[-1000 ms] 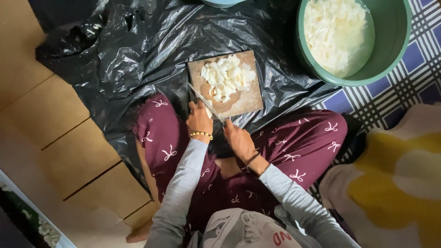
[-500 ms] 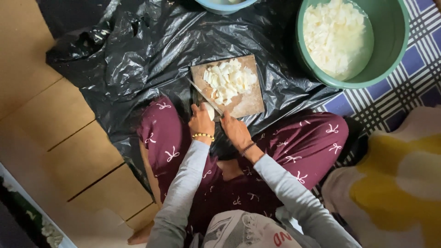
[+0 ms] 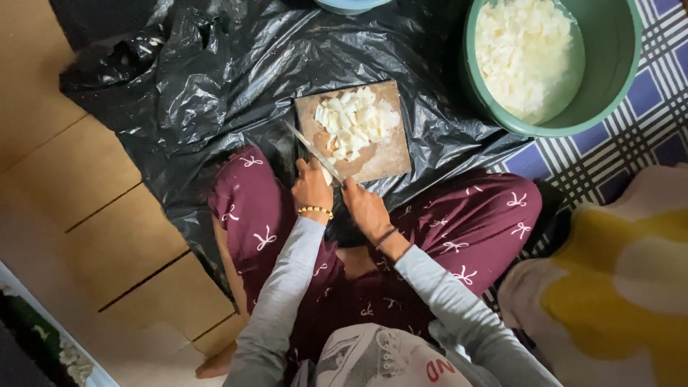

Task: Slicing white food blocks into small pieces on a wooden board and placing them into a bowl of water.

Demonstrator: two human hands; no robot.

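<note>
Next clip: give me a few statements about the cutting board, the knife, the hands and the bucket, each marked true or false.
1. The wooden cutting board lies on a black plastic sheet. True.
2. The green bucket is empty. False: it holds pale chopped pieces.
3. The left hand is at the handle end of the knife. True.
4. The right hand rests inside the bucket. False: it is at the near edge of the cutting board.
5. White chopped pieces lie heaped on the board. True.
6. The person wears plain blue trousers. False: they are maroon with a white pattern.
</note>
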